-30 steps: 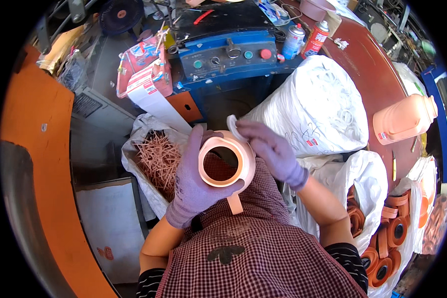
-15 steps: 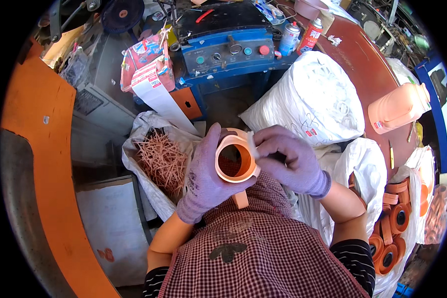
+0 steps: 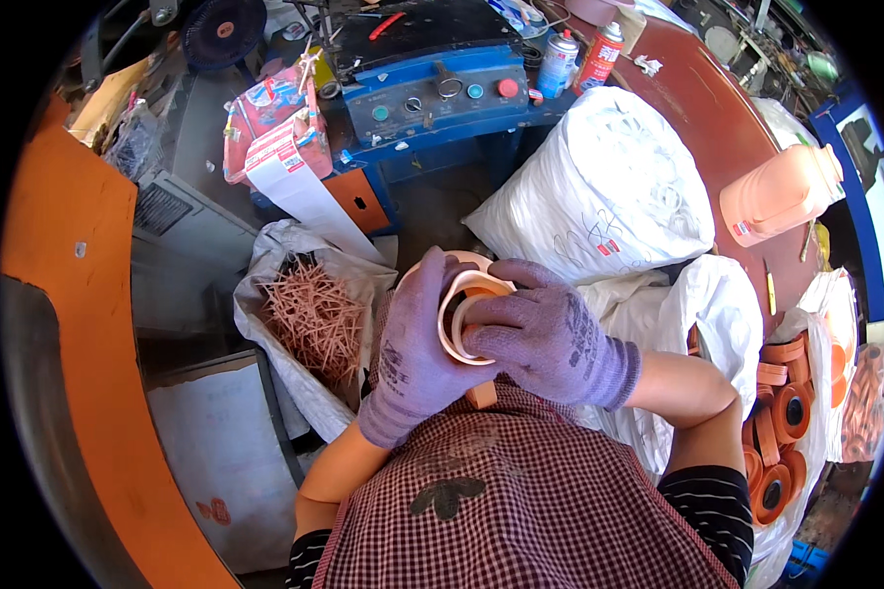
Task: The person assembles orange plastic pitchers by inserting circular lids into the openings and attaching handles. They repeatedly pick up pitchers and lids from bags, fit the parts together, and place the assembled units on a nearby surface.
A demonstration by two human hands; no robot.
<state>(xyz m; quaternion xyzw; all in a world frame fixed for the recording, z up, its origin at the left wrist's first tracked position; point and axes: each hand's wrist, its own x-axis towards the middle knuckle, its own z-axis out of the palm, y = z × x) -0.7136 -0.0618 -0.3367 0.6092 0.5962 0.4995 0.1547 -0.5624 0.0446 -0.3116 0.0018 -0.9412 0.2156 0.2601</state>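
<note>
In front of my apron, my left hand (image 3: 414, 348), in a purple glove, is closed around a peach plastic collar (image 3: 446, 306) with a round opening and a short handle (image 3: 481, 395) pointing down. My right hand (image 3: 548, 332), gloved the same, has its fingers inside the collar's mouth. They press on a pale, whitish ring (image 3: 459, 321) that sits at the opening. The fingers partly cover the ring, so I cannot tell how deep it lies.
A white sack (image 3: 560, 211) of whitish rings stands ahead right; a sack of pink plastic strips (image 3: 314, 319) is at left. Orange collars (image 3: 792, 407) fill a bag at right. A peach jug (image 3: 771, 199) rests on the brown table (image 3: 697, 113). A blue control panel (image 3: 432, 103) lies ahead.
My right hand has moved left, bringing the whitish ring from the collar's right edge into its mouth. The collar has tilted in my left hand.
</note>
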